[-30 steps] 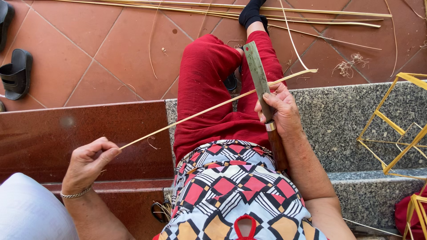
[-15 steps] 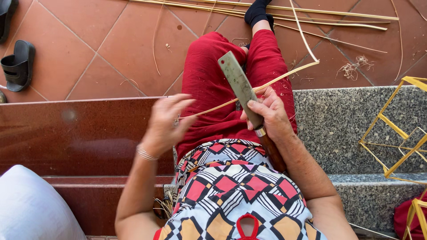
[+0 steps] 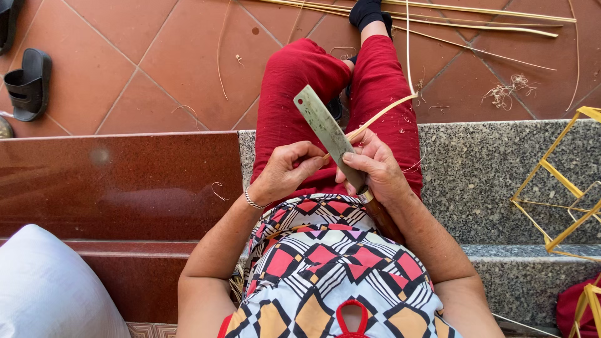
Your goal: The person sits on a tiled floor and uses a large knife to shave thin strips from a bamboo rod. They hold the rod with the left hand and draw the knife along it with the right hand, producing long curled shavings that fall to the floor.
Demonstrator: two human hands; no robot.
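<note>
Bamboo strip [image 3: 382,116], pale and thin, running up from between the two hands, bending near the right knee and climbing to the top edge of the view. Sitting on a grey granite step [image 3: 494,169], red trousers [image 3: 300,94] stretched out over terracotta floor tiles [image 3: 144,69]. Right hand [image 3: 375,172] wrapping its fingers tight around the handle end of a broad greenish knife [image 3: 325,128], thumb lying along the blade, blade slanting up and to the left over the lap. Left hand [image 3: 285,172] curling closed just beside the blade, fingertips pinching the near end of the strip against the knife's edge; exact grip partly hidden behind the blade. Wearing a thin bracelet [image 3: 250,200] on the left wrist. Lying across the tiles beyond the feet, more long bamboo strips [image 3: 476,15], with a small tangle of shavings [image 3: 507,91] near them. Standing at the right on the step, a yellow frame of bamboo sticks [image 3: 557,181]. Resting at the far left on the tiles, a black sandal [image 3: 28,84]. Showing at the lower left corner, a white sack [image 3: 50,288].
</note>
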